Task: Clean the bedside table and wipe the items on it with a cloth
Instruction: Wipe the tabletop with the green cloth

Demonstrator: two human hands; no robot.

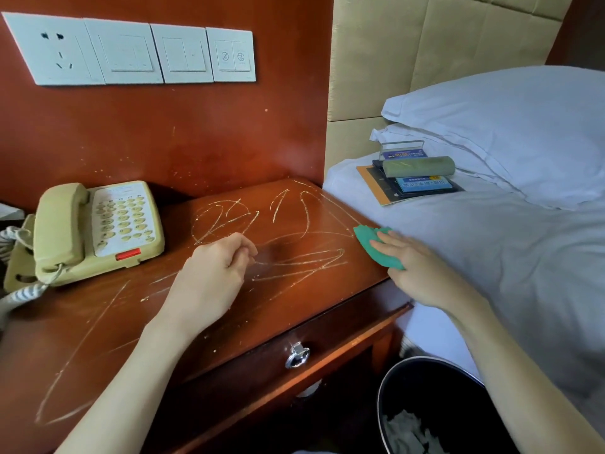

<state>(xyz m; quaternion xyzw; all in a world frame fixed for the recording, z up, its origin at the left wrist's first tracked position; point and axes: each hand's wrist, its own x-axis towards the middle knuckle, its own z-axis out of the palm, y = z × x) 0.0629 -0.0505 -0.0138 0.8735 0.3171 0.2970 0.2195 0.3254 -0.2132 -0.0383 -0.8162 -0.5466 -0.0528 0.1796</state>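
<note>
- Reddish-brown wooden wall panel (196, 132) behind, carrying a row of white socket and switch plates (131, 52); padded beige headboard (425, 44) to the right.
- Glossy reddish-brown wooden bedside table (98, 322) below, streaked all over with pale scribbled lines and crumbs; dark drawer front with a silver ring pull (297, 355) under its front edge.
- Cream push-button telephone (98, 231) on the table's left rear part, handset in its cradle, red tab on the front edge, coiled striped cord trailing off to the left.
- Left hand (216, 273) resting on the middle of the table; fingers (244, 253) curled inward, tips drawn together near the thumb; whether anything small is pinched between them cannot be told.
- Right hand (415, 273) at the table's right edge, just beside the bed; fingers (393, 245) straight and slightly spread, pressing flat on a small green cleaning cloth (373, 240).
- Green cleaning cloth lying at the right edge of the table, partly covered by the fingers, its far corner poking out toward the wall.
- White-sheeted bed (491, 273) touching the table's right side, white pillow (507, 132) at the head.
- Stack of items on the sheet near the pillow: orange-edged booklet (376, 191), dark tray (425, 188) with a blue card, olive-green cylindrical roll (419, 167), clear acrylic sign holder (402, 150).
- Round black waste bin (409, 388) on the floor at lower right, crumpled white paper inside.
</note>
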